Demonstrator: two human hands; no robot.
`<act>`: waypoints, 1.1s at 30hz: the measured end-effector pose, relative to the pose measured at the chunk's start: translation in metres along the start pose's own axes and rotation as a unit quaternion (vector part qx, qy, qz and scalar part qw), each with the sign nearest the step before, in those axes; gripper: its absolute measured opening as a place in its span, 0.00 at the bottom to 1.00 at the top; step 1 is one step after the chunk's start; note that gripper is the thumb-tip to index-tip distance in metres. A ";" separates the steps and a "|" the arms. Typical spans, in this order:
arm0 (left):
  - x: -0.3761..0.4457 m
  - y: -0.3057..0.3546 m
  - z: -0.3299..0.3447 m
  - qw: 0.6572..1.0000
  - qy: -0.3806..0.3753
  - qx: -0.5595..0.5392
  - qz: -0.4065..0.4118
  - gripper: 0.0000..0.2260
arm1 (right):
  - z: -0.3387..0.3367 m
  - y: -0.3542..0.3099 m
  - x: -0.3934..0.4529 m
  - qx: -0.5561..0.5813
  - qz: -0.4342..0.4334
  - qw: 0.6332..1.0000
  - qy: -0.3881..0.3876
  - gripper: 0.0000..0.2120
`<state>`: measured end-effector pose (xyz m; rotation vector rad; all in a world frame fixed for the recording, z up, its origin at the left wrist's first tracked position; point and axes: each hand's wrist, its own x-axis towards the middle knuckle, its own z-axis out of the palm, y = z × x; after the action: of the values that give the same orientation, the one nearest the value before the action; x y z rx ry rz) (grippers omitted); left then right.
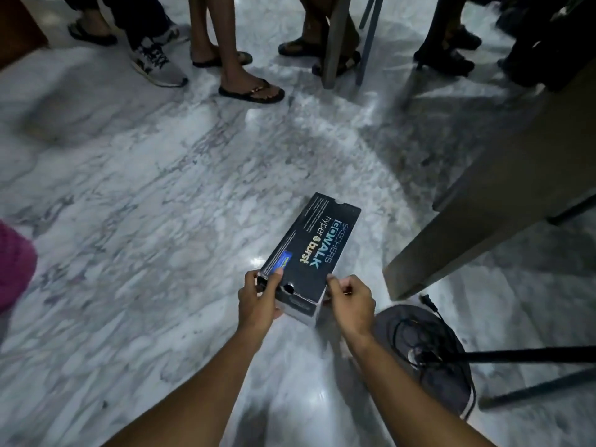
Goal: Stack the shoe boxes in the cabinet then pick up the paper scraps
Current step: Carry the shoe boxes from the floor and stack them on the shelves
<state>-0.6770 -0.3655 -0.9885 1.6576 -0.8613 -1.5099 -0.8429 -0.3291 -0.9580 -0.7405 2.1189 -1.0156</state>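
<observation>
A black shoe box [311, 243] with printed lettering on its lid is held above the marble floor [145, 204], its long side pointing away from me. My left hand [259, 298] grips the box's near left corner, thumb on the lid. My right hand [350, 300] grips the near right corner with curled fingers. No cabinet interior and no paper scraps are in view.
Several people's legs and feet [248, 82] stand at the far side of the floor. A grey panel [490, 201] slants down on the right. A round dark base with a tangled black cable [425, 350] sits at the lower right. Pink cloth [13, 269] shows at the left edge.
</observation>
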 end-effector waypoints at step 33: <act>-0.333 0.150 -0.550 0.947 0.121 0.031 0.297 0.30 | 0.135 -0.333 -0.428 0.091 -0.297 0.745 -0.590 0.29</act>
<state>-0.1596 -0.1187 -0.6607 1.4086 -1.1473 -0.8564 -0.4084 -0.2603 -0.6132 -1.4875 0.6583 -0.6734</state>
